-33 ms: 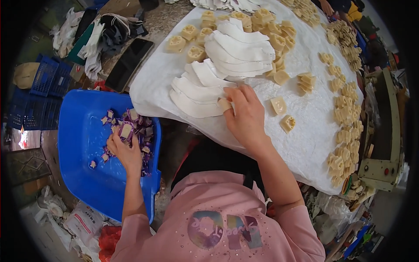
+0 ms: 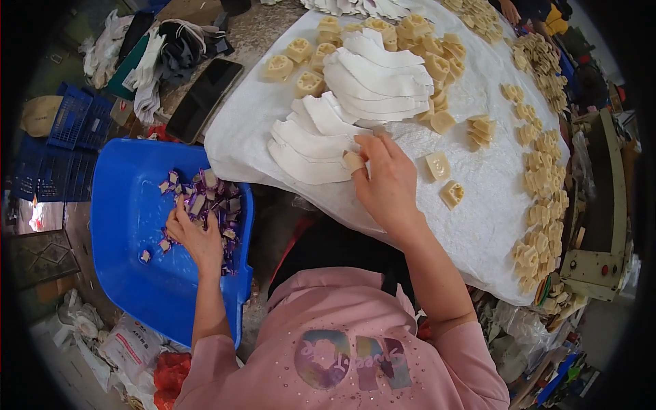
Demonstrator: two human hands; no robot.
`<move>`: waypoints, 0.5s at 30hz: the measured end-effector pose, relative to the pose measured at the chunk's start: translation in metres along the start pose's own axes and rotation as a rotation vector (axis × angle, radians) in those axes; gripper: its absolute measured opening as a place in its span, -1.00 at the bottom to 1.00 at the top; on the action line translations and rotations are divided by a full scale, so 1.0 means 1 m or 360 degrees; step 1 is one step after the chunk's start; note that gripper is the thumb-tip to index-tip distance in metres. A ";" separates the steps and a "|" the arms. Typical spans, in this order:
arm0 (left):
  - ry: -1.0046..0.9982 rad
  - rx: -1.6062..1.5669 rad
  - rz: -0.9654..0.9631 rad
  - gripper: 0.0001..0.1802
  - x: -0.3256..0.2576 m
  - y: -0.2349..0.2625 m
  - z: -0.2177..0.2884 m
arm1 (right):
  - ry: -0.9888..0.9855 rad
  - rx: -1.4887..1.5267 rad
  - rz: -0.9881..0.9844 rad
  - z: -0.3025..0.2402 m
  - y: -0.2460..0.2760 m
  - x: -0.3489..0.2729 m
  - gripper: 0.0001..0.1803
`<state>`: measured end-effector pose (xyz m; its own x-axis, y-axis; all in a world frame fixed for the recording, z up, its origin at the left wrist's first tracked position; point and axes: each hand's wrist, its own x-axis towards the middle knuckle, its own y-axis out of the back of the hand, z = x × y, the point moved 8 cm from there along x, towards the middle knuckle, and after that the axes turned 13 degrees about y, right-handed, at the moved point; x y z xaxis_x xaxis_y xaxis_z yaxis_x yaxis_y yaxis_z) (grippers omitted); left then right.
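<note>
Inside the blue plastic tub point(image 2: 130, 273) on the left, my left hand point(image 2: 197, 242) hovers over a heap of small purple-and-cream pieces point(image 2: 217, 198). Its thumb and fingers are spread, with nothing between them. On the cloth-covered table, my right hand point(image 2: 388, 179) pinches the right end of a fanned stack of white strips point(image 2: 307, 154). A tan wrap covers one of its fingertips. Behind that stack lies a second fan of white strips point(image 2: 376, 75). Two cream moulded pieces point(image 2: 452, 194) sit just right of my right hand.
Many cream pieces point(image 2: 543, 178) line the right side of the white cloth point(image 2: 471, 239). A dark phone point(image 2: 203, 101) lies by the table's left corner. Blue crates point(image 2: 68, 137) stand far left, a metal machine point(image 2: 594, 266) far right. Another person's hand point(image 2: 510, 11) shows at the top.
The purple-edged piece that was in my left hand's fingers has been let go, and the fingers have spread. My right hand stays at the white strips.
</note>
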<state>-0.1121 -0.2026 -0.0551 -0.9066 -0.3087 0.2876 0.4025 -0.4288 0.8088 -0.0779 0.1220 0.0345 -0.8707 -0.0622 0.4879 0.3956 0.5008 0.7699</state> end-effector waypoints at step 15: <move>-0.1269 -0.0914 -0.0545 -0.65 -0.075 -0.019 0.209 | -0.0464 -0.0086 -0.0066 0.023 -0.016 -0.014 -0.80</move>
<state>-0.0777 0.0061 0.0150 -0.7198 0.4671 0.5135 -0.0822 -0.7919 0.6051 -0.0793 0.1345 0.0058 -0.9305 0.1728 0.3229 0.3661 0.4560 0.8112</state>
